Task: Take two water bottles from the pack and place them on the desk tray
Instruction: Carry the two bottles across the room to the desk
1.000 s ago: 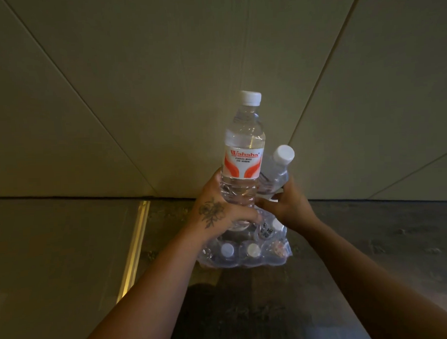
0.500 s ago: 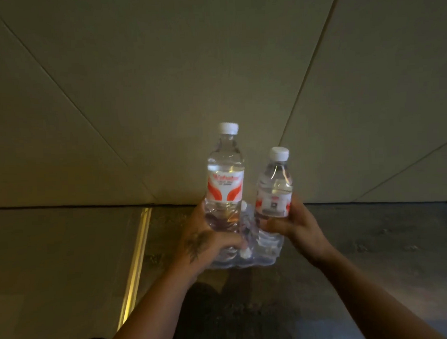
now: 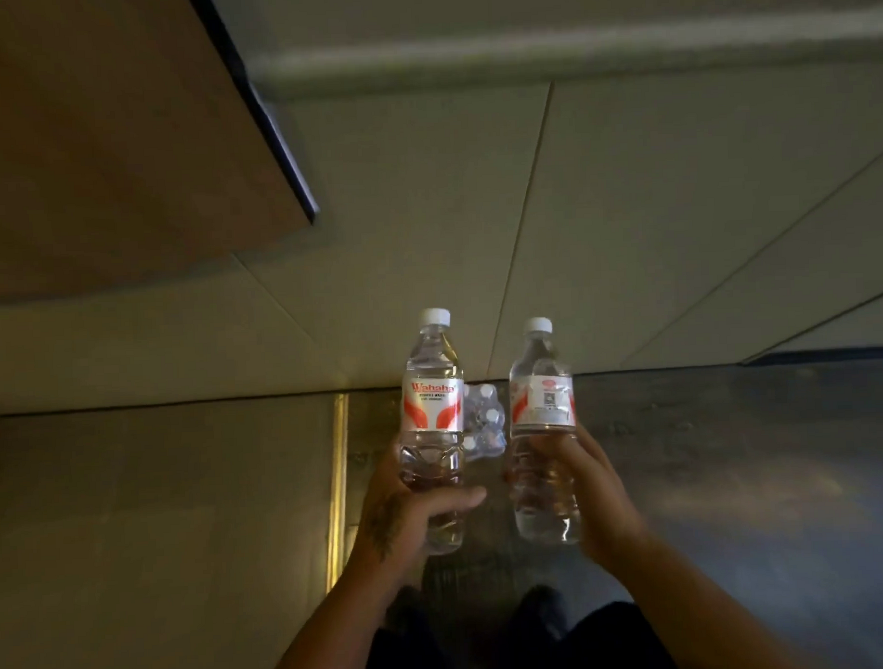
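- Left bottle point(image 3: 434, 424): clear water bottle, white cap, red-and-white label; was held upright, off the floor, in the left hand point(image 3: 410, 510), whose fingers point(image 3: 455, 499) were clamped round the lower body.
- Right bottle point(image 3: 543, 431): same kind, label turned to show small print; was held upright in the right hand point(image 3: 592, 484), fingers wrapped round the body below the label. The two bottles stood side by side, apart, not touching.
- Pack point(image 3: 482, 423): shrink-wrapped bundle of bottles, seen in the gap between the two held ones; it lay on the floor point(image 3: 734, 474) against the wall point(image 3: 626, 227). Count of bottles left in it could not be told.
- Surround: a brass strip point(image 3: 339, 488) ran across the floor to the left of the hands; a brown panel point(image 3: 97, 146) with a dark edge stood at upper left; the person's dark shoes point(image 3: 539, 611) showed at the bottom.
- Desk tray: not in view; no worktop could be identified either.
- Progress, as judged: taking two bottles from the pack appeared done, both being clear of it and firmly gripped. Carrying them to the tray and setting them down remained.
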Motion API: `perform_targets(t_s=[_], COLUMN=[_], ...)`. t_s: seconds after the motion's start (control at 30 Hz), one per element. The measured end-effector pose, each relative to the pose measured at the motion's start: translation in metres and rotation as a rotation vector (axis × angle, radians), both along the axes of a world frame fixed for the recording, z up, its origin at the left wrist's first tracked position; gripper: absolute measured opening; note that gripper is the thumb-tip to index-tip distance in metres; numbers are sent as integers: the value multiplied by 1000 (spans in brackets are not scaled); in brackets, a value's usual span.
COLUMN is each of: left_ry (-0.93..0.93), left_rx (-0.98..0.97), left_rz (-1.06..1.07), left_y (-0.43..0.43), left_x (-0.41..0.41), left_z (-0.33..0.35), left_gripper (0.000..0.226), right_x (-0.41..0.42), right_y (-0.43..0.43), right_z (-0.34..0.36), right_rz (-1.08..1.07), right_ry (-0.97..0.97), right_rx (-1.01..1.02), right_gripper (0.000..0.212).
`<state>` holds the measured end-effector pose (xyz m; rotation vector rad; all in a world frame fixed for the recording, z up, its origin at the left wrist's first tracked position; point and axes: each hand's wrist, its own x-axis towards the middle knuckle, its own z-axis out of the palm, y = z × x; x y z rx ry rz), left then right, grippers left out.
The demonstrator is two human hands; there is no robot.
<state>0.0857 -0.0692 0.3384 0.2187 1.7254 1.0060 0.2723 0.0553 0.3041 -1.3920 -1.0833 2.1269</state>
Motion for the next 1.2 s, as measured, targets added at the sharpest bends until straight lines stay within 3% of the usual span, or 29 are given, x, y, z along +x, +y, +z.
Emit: perform_targets(t_s=[0.17,0.37,0.47,0.63,0.77,1.0,1.1,1.2], left_ry=[-28,24,34,19,6,-119,-155,-192], left_rx=[5,33,66,156,226,254,257,281], left_rz=[101,56,-44,-250,-485,-866,-1049,-1199], left_y=[-29,-52,-47,-15,16,44,44,42], left_x=[17,19,23,47,87,220,289,356], left_z=[144,234,255,278,279,285,288,288], left_gripper=[68,62,60,76,58,57,44,52], right_x=[25,53,65,105,161,272,311,351], right_y=[-29,-48,-54,-73,-99,-179,-218,-244], right_z=[150,240,257,268,273,295,301,302], right_rz=[77,-15,-90,-303,-498,-956,-1136,-1285], right_ry=[19,90,107,69,42,-90,-119,-135], right_rx=[-98,-79,-55,18,46,66,96,110], right_gripper=[76,48,45,48,46,70,57,49])
